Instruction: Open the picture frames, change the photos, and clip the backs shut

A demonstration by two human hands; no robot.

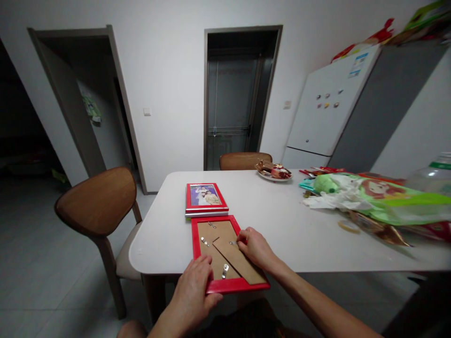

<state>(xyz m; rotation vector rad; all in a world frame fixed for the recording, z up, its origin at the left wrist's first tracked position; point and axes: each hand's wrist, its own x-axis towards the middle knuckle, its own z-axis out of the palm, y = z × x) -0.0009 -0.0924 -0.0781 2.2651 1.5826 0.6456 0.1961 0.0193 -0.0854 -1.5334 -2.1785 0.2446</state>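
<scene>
A red picture frame (230, 285) lies face down at the table's near edge, its brown backing board (207, 259) and folded stand leg (243, 264) facing up. Small metal turn clips (225, 271) sit around the backing. My left hand (193, 286) grips the lower left corner, thumb along the near edge and fingers over the left side. With bent fingers pressed together, my right hand (254, 246) is at the metal clip on the right side and partly covers it. Just beyond, another red frame with a photo (206, 195) lies face up on a silver-edged one.
The white table (162, 244) holds a plate of wrapped items (275, 171) at the back. Green packaging (398, 197), tissues and a clear jar (435, 173) crowd the right side. Wooden chairs stand at the left (97, 202) and far side (244, 161).
</scene>
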